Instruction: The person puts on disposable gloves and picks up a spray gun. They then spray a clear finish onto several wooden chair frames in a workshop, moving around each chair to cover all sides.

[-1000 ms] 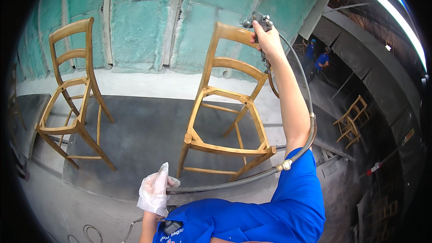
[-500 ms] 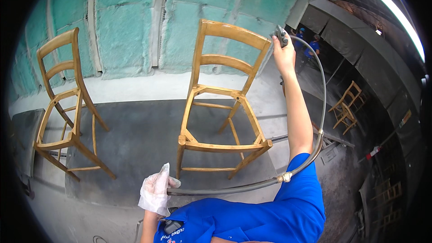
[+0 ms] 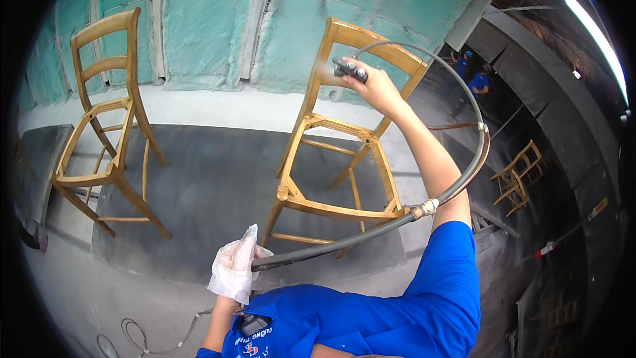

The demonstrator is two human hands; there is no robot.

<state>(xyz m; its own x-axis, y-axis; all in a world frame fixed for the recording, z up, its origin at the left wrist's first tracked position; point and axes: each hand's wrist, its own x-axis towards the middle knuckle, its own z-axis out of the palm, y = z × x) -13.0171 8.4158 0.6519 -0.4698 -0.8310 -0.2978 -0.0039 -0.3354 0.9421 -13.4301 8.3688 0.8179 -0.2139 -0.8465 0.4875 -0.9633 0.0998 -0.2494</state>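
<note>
My right hand (image 3: pixel 379 87), bare, is wrapped round a dark spray gun (image 3: pixel 350 71) in front of the backrest of a wooden chair frame (image 3: pixel 344 208). A faint mist shows at the gun's left end. From the gun a grey hose (image 3: pixel 351 242) loops out to the right, past a taped joint, and back across my body. My left hand (image 3: pixel 233 266), in a thin whitish glove, is closed round the hose low in front of me. The chair frame has an open seat with no panel and stands upright on a dark board (image 3: pixel 205 179).
Another wooden chair frame (image 3: pixel 99 126) stands at the left. Green filter padding (image 3: pixel 205 33) covers the wall behind. At the right are more chairs (image 3: pixel 518 179) and two people in blue (image 3: pixel 478 83) farther back. A thin line (image 3: pixel 136 338) coils on the floor at lower left.
My right hand with the spray gun has swung left and slightly down, from beside the backrest to in front of it. The hose loop has shifted; my left hand still grips it.
</note>
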